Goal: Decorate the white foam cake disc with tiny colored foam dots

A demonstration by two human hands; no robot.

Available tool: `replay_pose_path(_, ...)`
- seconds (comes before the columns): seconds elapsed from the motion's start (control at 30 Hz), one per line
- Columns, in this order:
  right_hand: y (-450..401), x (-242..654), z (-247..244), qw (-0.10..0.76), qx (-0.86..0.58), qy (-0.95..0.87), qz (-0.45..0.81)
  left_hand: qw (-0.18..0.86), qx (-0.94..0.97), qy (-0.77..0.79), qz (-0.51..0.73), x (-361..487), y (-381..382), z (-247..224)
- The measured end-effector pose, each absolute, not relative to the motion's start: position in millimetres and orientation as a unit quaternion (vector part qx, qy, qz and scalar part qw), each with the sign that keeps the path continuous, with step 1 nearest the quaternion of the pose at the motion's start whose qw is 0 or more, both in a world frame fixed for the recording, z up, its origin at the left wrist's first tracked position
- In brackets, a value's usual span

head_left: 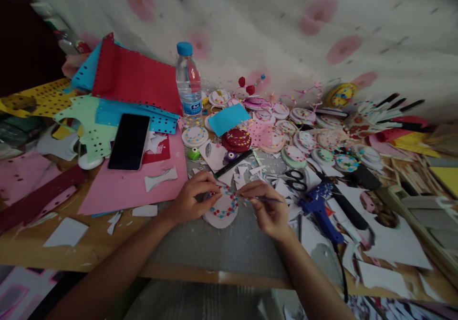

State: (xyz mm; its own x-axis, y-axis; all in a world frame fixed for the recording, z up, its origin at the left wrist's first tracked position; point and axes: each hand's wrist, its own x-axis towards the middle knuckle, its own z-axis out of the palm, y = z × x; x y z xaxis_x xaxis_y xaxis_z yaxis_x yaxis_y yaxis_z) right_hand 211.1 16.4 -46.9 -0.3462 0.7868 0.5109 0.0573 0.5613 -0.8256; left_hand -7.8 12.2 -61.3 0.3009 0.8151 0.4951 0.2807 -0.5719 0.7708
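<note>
Between my hands a round white paper disc [224,219] lies on the grey cutting mat, decorated with a ring of small red and blue stars. My left hand [198,197] is at its upper left, thumb and forefinger closed together over the ring. What they pinch, if anything, is too small to make out. At the disc's upper right, my right hand [268,210] grips a thin, dark pen-like tool [269,199], its tip end pointing towards the stars. A black pen [234,163] lies just beyond the disc, among white paper scraps.
Black-handled scissors [296,180] and a blue glue gun [322,210] lie to the right. Many decorated discs [238,139] crowd the back beside a water bottle [189,86]. A phone [129,142] rests on pink sheet [98,193] at left, near red sheet [136,77].
</note>
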Motion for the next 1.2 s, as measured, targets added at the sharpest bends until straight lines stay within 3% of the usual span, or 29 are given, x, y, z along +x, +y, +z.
replay_pose_path(0.17, 18, 210, -43, 0.627, -0.362, -0.620, 0.301, 0.281, 0.749, 0.374, 0.470, -8, 12, -63)
replay_pose_path(0.3, 26, 212, -45, 0.728, -0.368, -0.469, 0.340, 0.269, 0.748, 0.378, 0.475, -10, 13, -65)
replay_pose_path(0.5, 39, 222, -38, 0.775, -0.362, -0.369, 0.364, 0.276, 0.731, 0.401, 0.478, -14, 12, -63)
replay_pose_path(0.67, 40, 251, -3, 0.794, -0.364, -0.358, 0.331, 0.259, 0.705, 0.438, 0.495, -19, 8, -61)
replay_pose_path(0.8, 41, 297, 27, 0.751, -0.413, -0.447, 0.257, 0.251, 0.664, 0.481, 0.514, -24, 8, -65)
replay_pose_path(1.03, 36, 360, 62, 0.515, -0.533, -0.645, 0.188, 0.269, 0.620, 0.535, 0.507, -30, 9, -65)
replay_pose_path(1.2, -1, 389, 53, 0.435, -0.590, -0.670, 0.114, 0.248, 0.696, 0.489, 0.465, -40, 12, -35)
